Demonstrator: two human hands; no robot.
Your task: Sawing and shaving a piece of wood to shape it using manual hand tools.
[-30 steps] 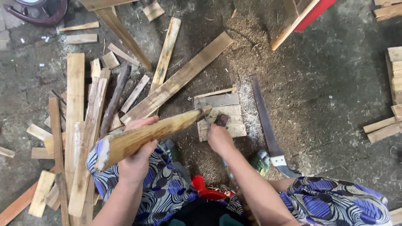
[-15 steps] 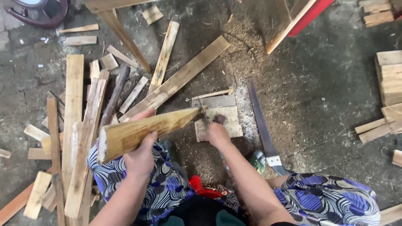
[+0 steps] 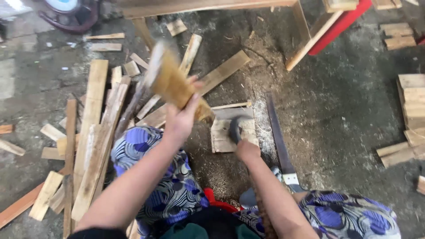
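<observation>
My left hand [image 3: 180, 118] grips a thick yellowish piece of wood [image 3: 171, 82]. The piece is blurred and points up and to the left, with its lower end near the small wooden block [image 3: 220, 138] on the floor. My right hand [image 3: 247, 150] sits at the block's near edge and holds a dark curved tool [image 3: 233, 128], which lies over the block. What kind of blade the tool has I cannot tell.
A handsaw [image 3: 278, 135] lies on the floor right of the block. Long planks and offcuts [image 3: 90, 128] are piled at the left. Stacked wood pieces [image 3: 411, 106] stand at the right. A bench leg [image 3: 305, 46] and a red part are at the back. Sawdust covers the floor.
My left hand has swung the piece of wood from lying nearly level across my knee up to a steep tilt over the block. My right hand has stayed at the block.
</observation>
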